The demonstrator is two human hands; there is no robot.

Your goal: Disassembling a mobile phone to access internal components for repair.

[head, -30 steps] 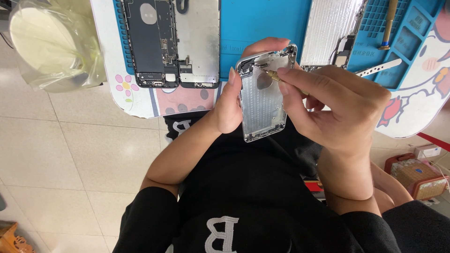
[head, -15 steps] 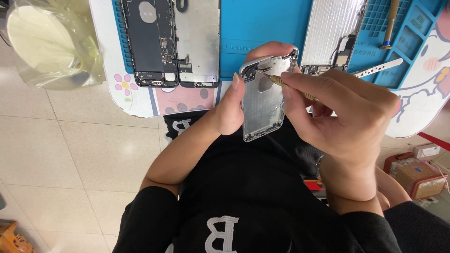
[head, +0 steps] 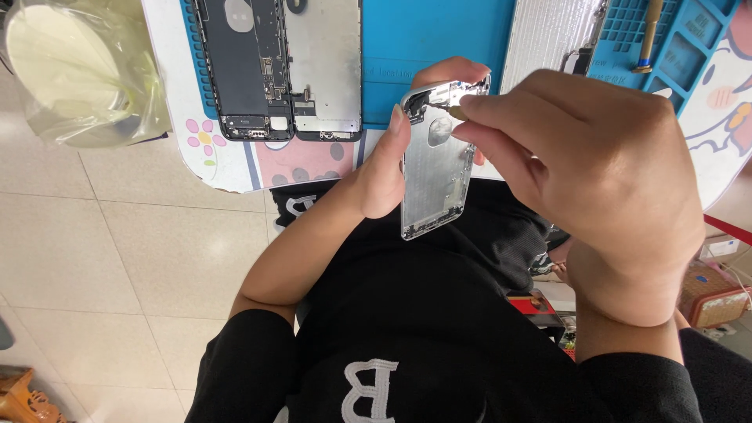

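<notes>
My left hand (head: pixel 384 168) grips an empty silver phone housing (head: pixel 433 176) by its edges, holding it upright over my lap with the inside facing me. My right hand (head: pixel 595 172) is closed around a thin tool with a yellowish tip (head: pixel 457 112), and that tip touches the inside of the housing near its top end. Most of the tool is hidden inside my fist.
A blue work mat (head: pixel 427 35) on the table holds an opened phone with its dark body (head: pixel 243 66) and screen back (head: pixel 325 66). A silver panel (head: pixel 548 35) and a wooden-handled tool (head: pixel 648 39) lie in a blue tray. A bagged pale bin (head: pixel 74 66) stands at the left.
My right hand has come closer to the camera and shifted left over the housing's top. The tool tip stays at the housing's upper end. My left hand holds steady.
</notes>
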